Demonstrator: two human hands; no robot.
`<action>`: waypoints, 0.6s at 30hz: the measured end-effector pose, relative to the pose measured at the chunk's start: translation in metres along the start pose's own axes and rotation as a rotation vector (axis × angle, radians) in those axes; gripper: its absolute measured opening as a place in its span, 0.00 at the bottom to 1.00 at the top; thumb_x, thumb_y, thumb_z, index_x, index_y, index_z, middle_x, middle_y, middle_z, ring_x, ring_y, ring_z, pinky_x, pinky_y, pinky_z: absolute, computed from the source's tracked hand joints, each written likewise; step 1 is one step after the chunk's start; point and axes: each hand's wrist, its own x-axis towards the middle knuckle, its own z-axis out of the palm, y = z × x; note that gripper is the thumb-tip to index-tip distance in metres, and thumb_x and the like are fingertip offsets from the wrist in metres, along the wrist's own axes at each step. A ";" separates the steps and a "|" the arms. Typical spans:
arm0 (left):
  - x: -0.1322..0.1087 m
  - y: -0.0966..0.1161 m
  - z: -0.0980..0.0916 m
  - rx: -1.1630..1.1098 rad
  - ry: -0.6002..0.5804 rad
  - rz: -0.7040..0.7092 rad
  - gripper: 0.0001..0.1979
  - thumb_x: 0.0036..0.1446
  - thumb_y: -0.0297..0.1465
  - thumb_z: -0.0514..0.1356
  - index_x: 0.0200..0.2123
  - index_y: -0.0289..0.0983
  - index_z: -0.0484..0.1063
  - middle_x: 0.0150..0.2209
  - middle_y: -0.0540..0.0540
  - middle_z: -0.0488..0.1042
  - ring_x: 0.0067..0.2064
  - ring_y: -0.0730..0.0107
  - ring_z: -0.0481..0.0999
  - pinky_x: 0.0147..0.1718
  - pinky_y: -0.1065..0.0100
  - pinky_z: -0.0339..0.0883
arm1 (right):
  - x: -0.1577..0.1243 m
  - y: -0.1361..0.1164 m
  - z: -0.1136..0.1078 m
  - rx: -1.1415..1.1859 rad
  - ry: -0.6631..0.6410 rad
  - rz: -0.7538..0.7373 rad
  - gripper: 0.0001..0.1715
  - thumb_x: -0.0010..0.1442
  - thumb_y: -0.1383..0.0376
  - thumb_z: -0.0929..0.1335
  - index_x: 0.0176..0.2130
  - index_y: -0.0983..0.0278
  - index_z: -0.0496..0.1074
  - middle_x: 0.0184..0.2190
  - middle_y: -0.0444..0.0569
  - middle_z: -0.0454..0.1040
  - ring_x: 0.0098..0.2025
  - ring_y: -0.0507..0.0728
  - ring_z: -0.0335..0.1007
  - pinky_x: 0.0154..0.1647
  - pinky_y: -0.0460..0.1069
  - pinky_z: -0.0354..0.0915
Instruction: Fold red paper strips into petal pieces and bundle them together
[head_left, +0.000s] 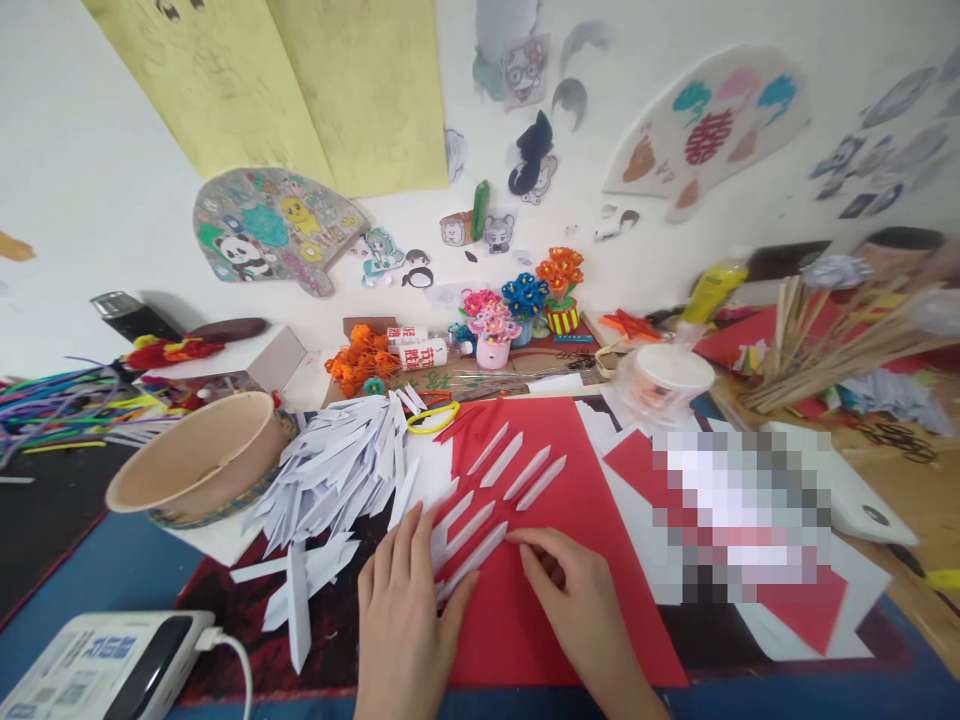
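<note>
A red paper sheet (555,630) lies in front of me with several folded white paper strips (534,472) set slantwise in rows on it. My left hand (409,600) rests at the sheet's left edge, fingers stretched out and thumb apart, beside the nearest strips. The lowest folded strip (472,562) runs from near my left thumb towards my right fingertips. Over the sheet's right part, my right hand (574,590) has its fingers curled, index fingertip at that strip's upper end. Whether anything is between its thumb and fingers is hidden.
Left of the sheet lie a heap of white folded strips (337,470) and a tan bowl (202,450). A white device with a cable (120,665) sits at the front left. Yellow-handled scissors (433,418), flower pots (493,350) and a lidded tub (667,372) stand behind.
</note>
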 end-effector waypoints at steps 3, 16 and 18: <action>0.002 -0.003 0.002 0.017 -0.013 0.012 0.27 0.63 0.41 0.57 0.61 0.35 0.59 0.60 0.36 0.69 0.57 0.51 0.69 0.50 0.55 0.63 | 0.000 0.000 0.000 -0.001 -0.001 -0.009 0.17 0.64 0.61 0.62 0.40 0.60 0.80 0.38 0.50 0.81 0.34 0.58 0.77 0.35 0.48 0.71; 0.015 0.001 0.001 -0.024 -0.034 0.004 0.27 0.61 0.38 0.58 0.60 0.35 0.59 0.53 0.37 0.74 0.52 0.52 0.72 0.49 0.54 0.62 | 0.000 0.001 -0.002 -0.007 -0.013 0.005 0.18 0.63 0.61 0.62 0.41 0.60 0.80 0.38 0.50 0.81 0.34 0.58 0.76 0.35 0.48 0.71; 0.015 0.000 0.000 -0.034 -0.040 -0.002 0.26 0.61 0.37 0.58 0.60 0.36 0.58 0.53 0.38 0.74 0.53 0.52 0.72 0.49 0.54 0.62 | 0.000 0.001 -0.002 -0.009 -0.007 0.001 0.18 0.63 0.61 0.62 0.41 0.60 0.80 0.38 0.50 0.81 0.34 0.57 0.76 0.35 0.48 0.71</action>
